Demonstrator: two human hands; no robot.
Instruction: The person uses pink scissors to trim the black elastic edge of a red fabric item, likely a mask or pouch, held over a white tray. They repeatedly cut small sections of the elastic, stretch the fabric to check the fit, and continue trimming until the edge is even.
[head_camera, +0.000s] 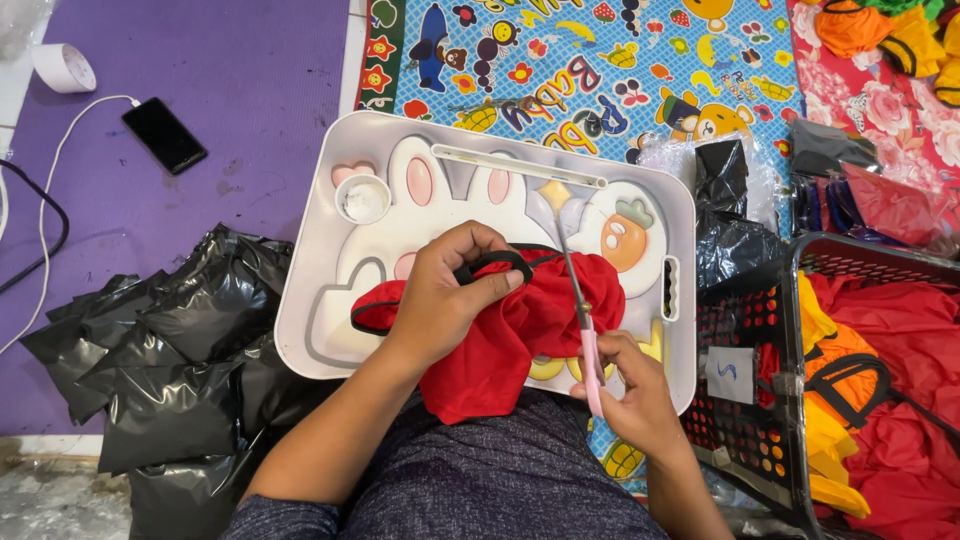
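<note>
The floor is covered with a purple mat (250, 80) on the left and a colourful play mat with cartoon animals (600, 60) at the top. On the person's lap sits a white lap tray (320, 250) with a rabbit and carrot picture, and it serves as a small worktop. A red garment with black trim (520, 330) lies on this tray and hangs over its near edge. The left hand (450, 290) presses the garment down, and its fingers (490, 275) are closed around the black trim. The right hand (635, 385) holds a pair of pink-handled scissors (580, 300); its fingers are wrapped on the handle, and the blades point up across the red cloth. Left of the tray there is a pile of black plastic bags (170, 360). On the right stands a black basket (800, 300) with red and orange clothes inside. A dark phone (165, 135) with a white cable lies on the purple mat.
</note>
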